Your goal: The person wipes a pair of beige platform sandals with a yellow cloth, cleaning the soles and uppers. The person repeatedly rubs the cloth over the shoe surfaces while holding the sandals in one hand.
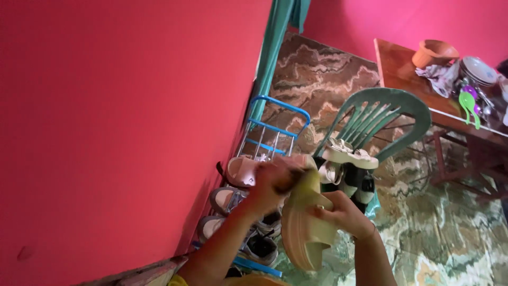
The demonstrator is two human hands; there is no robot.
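Note:
My right hand [341,213] grips a pale yellow-green thick-soled sandal [304,233] by its strap, sole turned toward me. My left hand [275,182] is blurred at the sandal's upper end, pressed against it with something dark in its fingers; what it is cannot be told. Just behind the hands stands a blue metal shoe rack [275,127] against the red wall, with a pink shoe [241,170] and grey sneakers [262,246] on its shelves.
A green plastic chair [394,114] right of the rack carries cream sandals [349,153] and dark shoes [360,182]. A wooden table [402,69] at the upper right holds a clay bowl [434,52], plates, cloth and green utensils. A teal curtain [275,37] hangs by the wall.

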